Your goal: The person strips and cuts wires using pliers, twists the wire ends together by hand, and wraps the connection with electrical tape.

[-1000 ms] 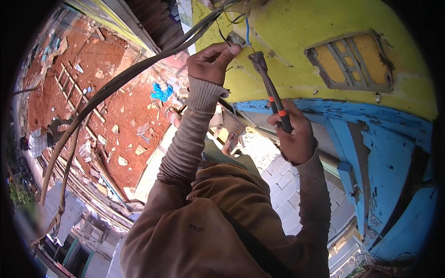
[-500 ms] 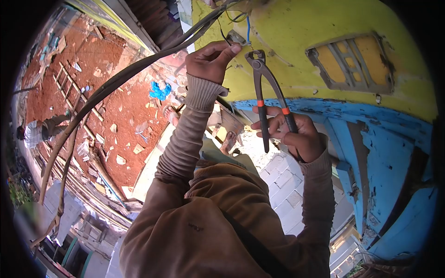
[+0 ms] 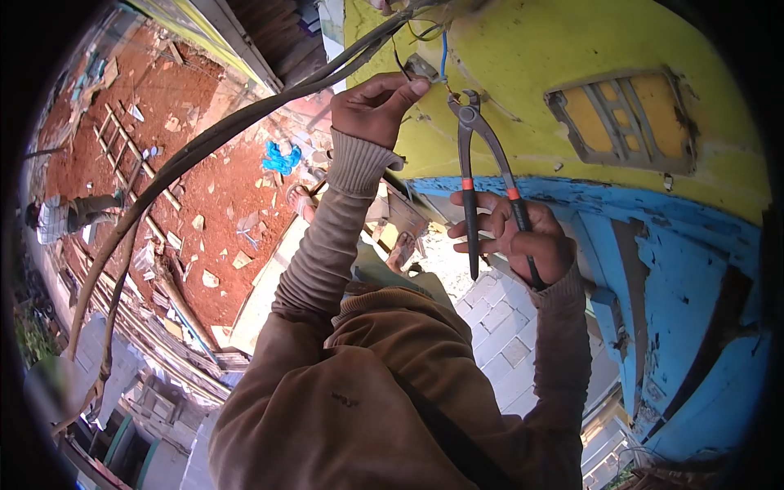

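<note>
Pincers, jaws parted, are just beside the blue wire, before the yellow wall. The right hand has a loose grip around their handles; the left hand pinches a dark wire.

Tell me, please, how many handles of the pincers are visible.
2. One handle of the pincers crosses in front of the right hand; the other handle is held in that hand, which partly hides it.
</note>
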Action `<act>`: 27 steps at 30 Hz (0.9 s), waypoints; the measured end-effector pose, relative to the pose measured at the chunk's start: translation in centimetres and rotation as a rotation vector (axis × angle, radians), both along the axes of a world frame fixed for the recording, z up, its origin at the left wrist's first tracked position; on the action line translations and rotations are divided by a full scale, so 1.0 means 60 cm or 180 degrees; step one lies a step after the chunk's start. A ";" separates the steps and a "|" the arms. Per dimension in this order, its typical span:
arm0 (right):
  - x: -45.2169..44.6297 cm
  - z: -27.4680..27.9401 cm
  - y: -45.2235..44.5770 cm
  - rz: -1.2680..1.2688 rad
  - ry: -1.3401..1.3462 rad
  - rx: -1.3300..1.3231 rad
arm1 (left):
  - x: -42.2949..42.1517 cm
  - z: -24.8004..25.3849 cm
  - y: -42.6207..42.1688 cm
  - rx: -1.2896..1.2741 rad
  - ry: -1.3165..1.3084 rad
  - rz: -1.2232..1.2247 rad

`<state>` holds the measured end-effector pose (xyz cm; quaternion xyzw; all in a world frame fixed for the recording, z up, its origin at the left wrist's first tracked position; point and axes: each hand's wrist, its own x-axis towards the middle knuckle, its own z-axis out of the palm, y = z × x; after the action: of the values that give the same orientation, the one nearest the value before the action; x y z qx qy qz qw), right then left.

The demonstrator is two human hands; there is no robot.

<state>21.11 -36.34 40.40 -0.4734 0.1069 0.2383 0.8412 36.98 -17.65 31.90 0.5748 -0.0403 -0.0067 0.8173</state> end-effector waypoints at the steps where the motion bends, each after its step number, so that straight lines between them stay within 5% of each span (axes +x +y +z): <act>1: 0.001 0.005 0.002 0.0031 -0.0006 -0.0009 | 0.002 -0.004 0.000 0.0035 -0.0010 0.0014; 14: 0.011 0.008 -0.007 0.0300 -0.0037 -0.1045 | 0.003 -0.002 0.003 0.0095 -0.0003 0.0031; 27: -0.008 -0.050 0.015 0.0163 -0.0509 -0.0453 | -0.015 0.011 0.005 0.0150 0.0285 -0.0008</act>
<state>20.65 -35.43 37.41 -0.5520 0.0439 0.2129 0.8050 36.09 -17.35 32.54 0.5930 -0.0043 -0.0344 0.8045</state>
